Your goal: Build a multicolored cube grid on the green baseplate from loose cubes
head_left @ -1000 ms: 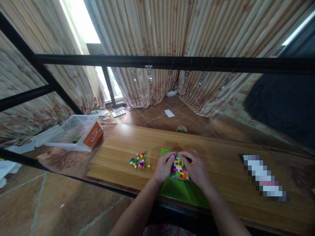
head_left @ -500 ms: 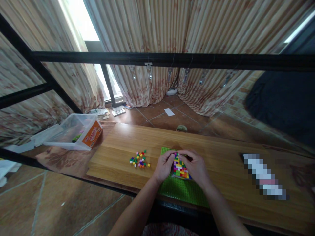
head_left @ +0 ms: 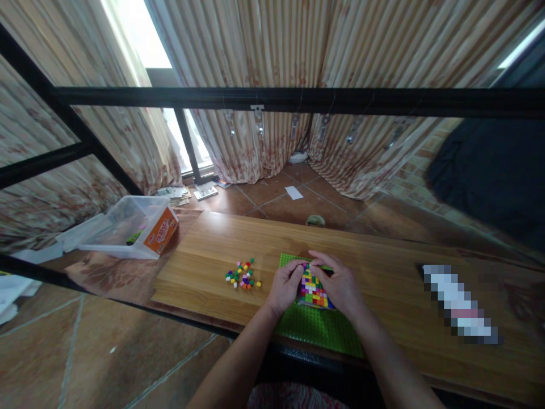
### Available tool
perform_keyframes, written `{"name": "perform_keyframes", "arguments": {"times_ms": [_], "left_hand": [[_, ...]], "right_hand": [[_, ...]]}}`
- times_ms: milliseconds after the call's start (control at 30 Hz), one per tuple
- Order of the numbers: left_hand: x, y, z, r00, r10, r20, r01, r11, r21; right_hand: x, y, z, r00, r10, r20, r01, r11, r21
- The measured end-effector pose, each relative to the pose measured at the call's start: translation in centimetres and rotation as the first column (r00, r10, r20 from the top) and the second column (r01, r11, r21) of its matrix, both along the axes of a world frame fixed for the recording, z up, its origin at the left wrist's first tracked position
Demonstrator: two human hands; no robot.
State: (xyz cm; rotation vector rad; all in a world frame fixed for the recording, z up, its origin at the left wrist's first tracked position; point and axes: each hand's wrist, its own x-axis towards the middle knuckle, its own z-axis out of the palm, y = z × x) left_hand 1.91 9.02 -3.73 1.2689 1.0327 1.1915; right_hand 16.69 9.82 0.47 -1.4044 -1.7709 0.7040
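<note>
A panel of small multicoloured building bricks sits over the green studded baseplate, between my two hands. My left hand grips the panel's left side, its fingers curled at the far edge. Across from it, my right hand has thumb and fingers closed at the panel's upper right part. Any single brick between those fingertips is hidden. Left of the baseplate lies a loose pile of small coloured bricks.
The wooden board carries all this. A clear plastic bin with an orange label stands at its left end. To the right lies a blurred-out pixelated object. A black metal bar crosses in front of the curtains.
My right hand's fingers have shifted slightly, with the index finger lifted and stretched further up. The left hand keeps its place on the panel. The view has moved very slightly.
</note>
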Motion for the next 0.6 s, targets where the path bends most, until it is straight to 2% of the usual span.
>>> {"name": "perform_keyframes", "arguments": {"times_ms": [200,333,400,500,600], "left_hand": [[-0.1,0.1,0.0,1.000,-0.007,-0.011,0.007,1.000,-0.001],[-0.2,0.1,0.0,1.000,-0.017,0.006,0.017,1.000,-0.005],[-0.1,0.1,0.0,0.999,-0.022,0.030,0.022,1.000,-0.009],[-0.1,0.1,0.1,0.998,-0.027,0.060,0.028,0.999,-0.015],[-0.2,0.2,0.2,0.995,-0.039,0.097,0.043,0.998,-0.042]], "right_hand": [[0.0,0.2,0.6,1.000,0.026,0.009,-0.025,0.999,-0.027],[0.4,0.3,0.6,0.998,0.049,-0.030,-0.052,0.994,-0.094],[0.5,0.2,0.1,0.993,0.016,-0.120,-0.032,0.991,-0.127],[0.6,-0.1,-0.8,0.960,-0.109,-0.259,0.071,0.986,-0.152],[0.4,-0.1,-1.1,0.939,-0.195,-0.283,0.155,0.975,-0.159]]}}
